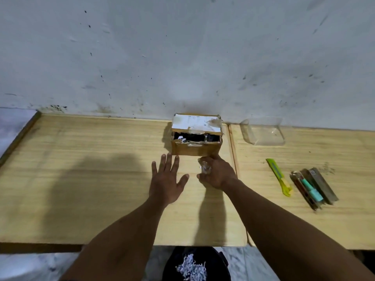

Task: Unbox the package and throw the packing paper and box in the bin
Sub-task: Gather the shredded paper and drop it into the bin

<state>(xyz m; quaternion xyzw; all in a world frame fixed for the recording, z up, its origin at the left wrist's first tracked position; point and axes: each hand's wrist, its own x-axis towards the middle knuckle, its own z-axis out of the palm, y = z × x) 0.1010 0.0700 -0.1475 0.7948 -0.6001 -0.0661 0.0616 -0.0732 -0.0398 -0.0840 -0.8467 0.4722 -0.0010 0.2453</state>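
Progress: box sits at the back of the counter, against the wall, top flap lifted. Dark contents and some pale scraps show in the opening, so unboxing looks part done, not finished. Bin is on the floor below the counter's near edge, with shredded paper already in it; judge that some packing has gone in. Left to do, by my reading: empty the box, bin the rest of the paper, then the box itself.

Hands: your left hand is flat and spread, palm down, fingertips just short of the box's front left; it grips nothing. Whether the palm touches the counter, cannot tell. Your right hand is curled round a crumpled shiny wad, tape or film, can't say which, index finger reaching to the box's front right corner. Both forearms stretch straight out over the counter.

Off to the right, well apart: clear tray, yellow-green knife, opened case.
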